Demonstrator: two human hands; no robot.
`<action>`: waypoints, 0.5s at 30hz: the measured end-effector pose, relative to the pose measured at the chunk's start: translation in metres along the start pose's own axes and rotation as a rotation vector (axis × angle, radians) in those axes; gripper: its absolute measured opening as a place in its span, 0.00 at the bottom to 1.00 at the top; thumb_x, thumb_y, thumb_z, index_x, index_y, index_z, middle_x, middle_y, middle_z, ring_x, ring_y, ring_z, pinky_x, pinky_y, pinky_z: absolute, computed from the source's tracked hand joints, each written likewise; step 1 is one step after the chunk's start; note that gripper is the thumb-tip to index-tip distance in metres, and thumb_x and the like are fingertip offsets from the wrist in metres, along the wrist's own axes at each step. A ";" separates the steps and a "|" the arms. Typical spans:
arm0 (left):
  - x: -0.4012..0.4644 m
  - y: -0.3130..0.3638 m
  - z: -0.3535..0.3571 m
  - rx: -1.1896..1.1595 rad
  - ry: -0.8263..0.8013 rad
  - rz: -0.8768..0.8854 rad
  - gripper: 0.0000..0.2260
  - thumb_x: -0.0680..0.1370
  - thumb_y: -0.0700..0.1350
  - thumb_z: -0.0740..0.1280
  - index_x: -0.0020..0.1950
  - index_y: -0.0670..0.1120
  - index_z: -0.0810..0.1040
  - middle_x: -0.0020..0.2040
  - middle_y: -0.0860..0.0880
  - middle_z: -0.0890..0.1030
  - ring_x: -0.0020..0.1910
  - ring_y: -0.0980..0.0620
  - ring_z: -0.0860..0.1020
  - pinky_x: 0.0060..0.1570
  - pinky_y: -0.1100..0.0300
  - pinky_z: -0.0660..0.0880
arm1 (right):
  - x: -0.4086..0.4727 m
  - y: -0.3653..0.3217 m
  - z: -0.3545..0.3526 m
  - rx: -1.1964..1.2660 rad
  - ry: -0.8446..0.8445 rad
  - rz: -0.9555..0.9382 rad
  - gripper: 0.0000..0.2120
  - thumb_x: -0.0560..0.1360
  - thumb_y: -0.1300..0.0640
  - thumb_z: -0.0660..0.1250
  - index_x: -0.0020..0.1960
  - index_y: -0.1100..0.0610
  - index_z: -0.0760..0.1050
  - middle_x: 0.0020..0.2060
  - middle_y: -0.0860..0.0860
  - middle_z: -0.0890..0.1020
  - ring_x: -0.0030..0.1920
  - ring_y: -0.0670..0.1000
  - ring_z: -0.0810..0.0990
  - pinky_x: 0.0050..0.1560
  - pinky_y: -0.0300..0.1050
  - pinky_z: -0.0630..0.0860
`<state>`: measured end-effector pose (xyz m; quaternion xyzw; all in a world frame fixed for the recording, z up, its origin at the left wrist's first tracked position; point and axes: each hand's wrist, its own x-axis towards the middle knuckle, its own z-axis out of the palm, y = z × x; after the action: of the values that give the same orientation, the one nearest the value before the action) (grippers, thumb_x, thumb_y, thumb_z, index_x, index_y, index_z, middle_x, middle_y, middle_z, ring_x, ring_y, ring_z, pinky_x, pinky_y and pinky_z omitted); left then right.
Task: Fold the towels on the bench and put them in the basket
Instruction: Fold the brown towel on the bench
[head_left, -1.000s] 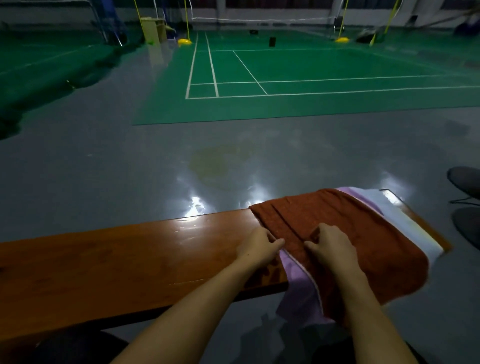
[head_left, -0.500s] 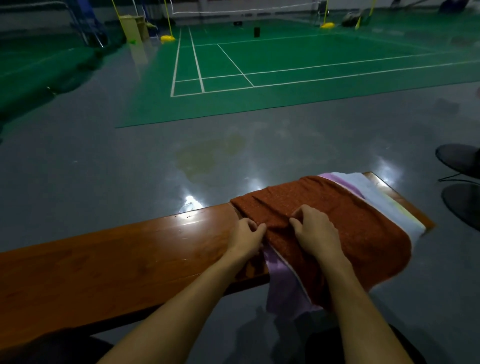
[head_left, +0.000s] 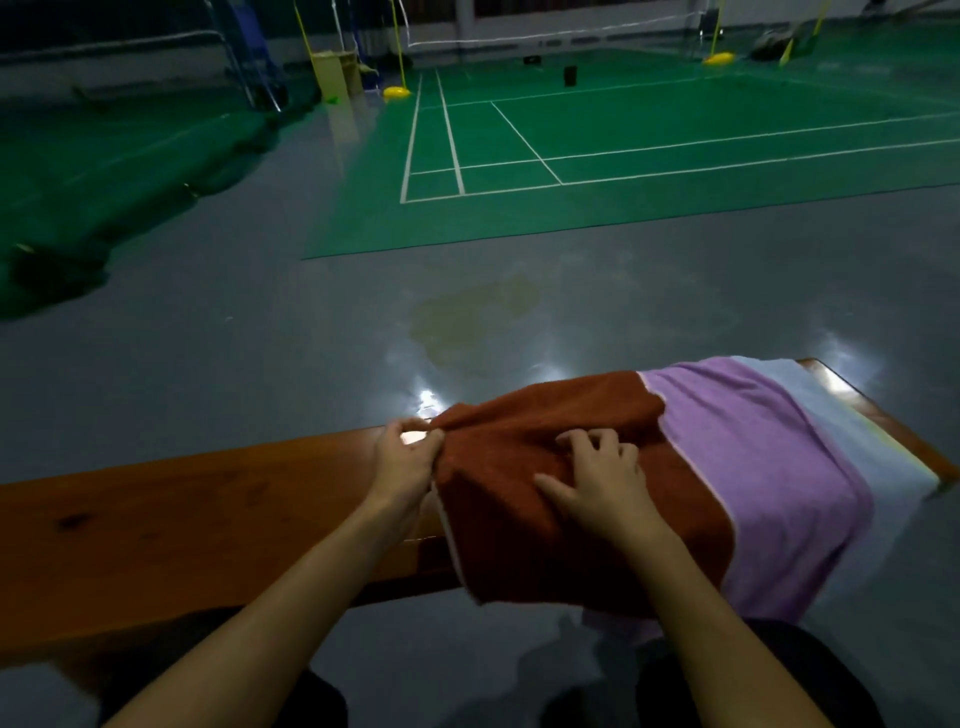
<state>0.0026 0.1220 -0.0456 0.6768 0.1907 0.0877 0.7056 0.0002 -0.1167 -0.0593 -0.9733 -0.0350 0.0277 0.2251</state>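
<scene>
The rust-brown towel (head_left: 524, 499) lies bunched on the right end of the wooden bench (head_left: 208, 519), on top of a purple towel (head_left: 769, 467) and a pale one (head_left: 841, 421). The left hand (head_left: 405, 462) pinches its far-left corner, while the right hand (head_left: 602, 483) rests on top, fingers spread and curled into the cloth.

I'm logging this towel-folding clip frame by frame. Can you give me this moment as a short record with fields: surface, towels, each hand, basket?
surface: wooden bench, on a grey floor beside a green court
top towel: rust-brown towel, bunched, hanging over the near edge
under it: purple towel, then a pale towel toward the bench's right end
left hand: left hand pinches the brown towel's far left corner
right hand: right hand rests on the brown towel, fingers curled into the cloth
basket: not in view
</scene>
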 end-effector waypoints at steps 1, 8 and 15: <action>0.003 -0.003 -0.020 0.027 0.030 0.017 0.08 0.79 0.34 0.71 0.53 0.43 0.76 0.45 0.40 0.84 0.36 0.52 0.80 0.32 0.61 0.78 | 0.000 -0.005 0.008 -0.079 -0.078 0.019 0.37 0.75 0.29 0.66 0.78 0.43 0.61 0.76 0.58 0.62 0.75 0.66 0.62 0.76 0.66 0.58; 0.019 -0.037 -0.140 0.121 0.048 0.009 0.27 0.75 0.24 0.69 0.64 0.52 0.78 0.58 0.41 0.85 0.56 0.44 0.85 0.44 0.55 0.83 | -0.003 -0.057 0.059 -0.283 -0.317 -0.163 0.46 0.74 0.22 0.56 0.84 0.39 0.43 0.84 0.60 0.40 0.81 0.72 0.37 0.78 0.73 0.37; 0.038 -0.025 -0.182 0.108 0.104 0.257 0.27 0.79 0.25 0.64 0.71 0.50 0.78 0.57 0.45 0.86 0.54 0.50 0.85 0.50 0.60 0.83 | -0.002 -0.092 0.075 -0.354 -0.273 -0.240 0.43 0.73 0.19 0.47 0.83 0.35 0.44 0.84 0.57 0.47 0.81 0.66 0.48 0.78 0.69 0.50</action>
<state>-0.0364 0.3028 -0.0778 0.7271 0.1432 0.2018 0.6404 -0.0120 -0.0014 -0.0857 -0.9736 -0.1849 0.1253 0.0462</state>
